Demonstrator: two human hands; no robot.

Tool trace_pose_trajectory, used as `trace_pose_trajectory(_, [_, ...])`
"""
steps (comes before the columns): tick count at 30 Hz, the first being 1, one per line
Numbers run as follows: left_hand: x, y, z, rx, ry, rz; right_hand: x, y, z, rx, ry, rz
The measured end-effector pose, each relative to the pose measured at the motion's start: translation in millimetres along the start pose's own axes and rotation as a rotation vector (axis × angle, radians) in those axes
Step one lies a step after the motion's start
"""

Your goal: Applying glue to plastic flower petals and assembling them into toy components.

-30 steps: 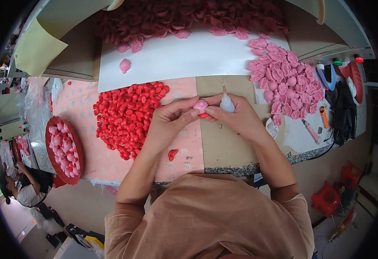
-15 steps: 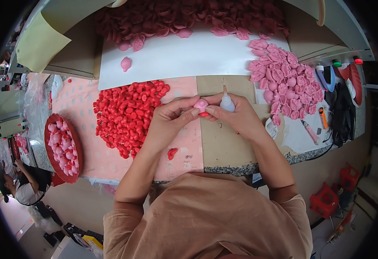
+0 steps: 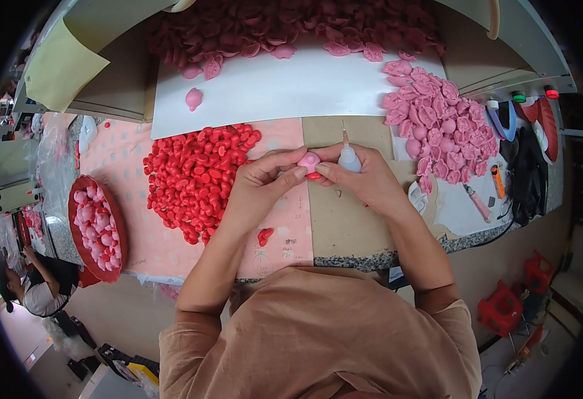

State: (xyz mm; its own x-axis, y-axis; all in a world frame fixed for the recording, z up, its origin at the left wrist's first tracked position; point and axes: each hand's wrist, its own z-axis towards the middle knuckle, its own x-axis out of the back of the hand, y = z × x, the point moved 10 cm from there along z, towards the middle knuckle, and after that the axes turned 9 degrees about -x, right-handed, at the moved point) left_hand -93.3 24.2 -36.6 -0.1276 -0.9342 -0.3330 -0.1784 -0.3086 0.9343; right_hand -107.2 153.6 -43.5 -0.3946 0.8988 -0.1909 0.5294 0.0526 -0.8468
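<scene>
Between my two hands, over the middle of the table, is a small pink molded piece point(image 3: 309, 161) with a small red piece point(image 3: 313, 176) at its near side. My left hand point(image 3: 265, 178) pinches the pink piece from the left. Thumb and fingers of my right hand point(image 3: 365, 174) press at its right side and the red piece. A white needle-tipped glue bottle point(image 3: 349, 158) is tucked in my right hand, its tip pointing away from me. Left of my hands lies a heap of glossy red pieces point(image 3: 195, 176); one loose red piece point(image 3: 265, 236) lies nearer me.
A red basket point(image 3: 77, 223) of pink-and-red pieces stands at the left edge. Pink pieces pile up at the right point(image 3: 441, 123) and along the back shelf point(image 3: 271, 30). An orange cutter point(image 3: 498, 181) lies far right. Another person point(image 3: 38, 286) works at the far left.
Almost nothing differs. Both hands keep their grip on the pink and red pieces, and the glue bottle has shifted very slightly.
</scene>
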Motion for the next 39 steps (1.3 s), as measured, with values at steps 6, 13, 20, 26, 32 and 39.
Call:
trace_pose_trajectory(6, [-1, 0, 0, -0.016, -0.016, 0.004, 0, 1, 0, -0.003, -0.005, -0.037])
trace_pose_trajectory(13, [-3, 3, 0, 0.003, -0.044, -0.009, -2, -4, -1, 0.0, -0.022, -0.031])
trace_pose_trajectory(20, [-4, -1, 0, 0.04, -0.035, -0.06, -1, -5, -1, 0.003, -0.016, -0.013])
trace_pose_trajectory(26, [-3, 0, 0, 0.018, -0.031, -0.023, -1, -3, -1, -0.006, -0.012, 0.002])
trace_pose_trajectory(32, [-1, 1, 2, 0.018, -0.018, -0.013, 0, -2, 3, -0.004, -0.01, -0.007])
trace_pose_trajectory(39, [-7, -1, 2, 0.013, -0.043, -0.124, -2, -11, 3, 0.036, -0.001, -0.011])
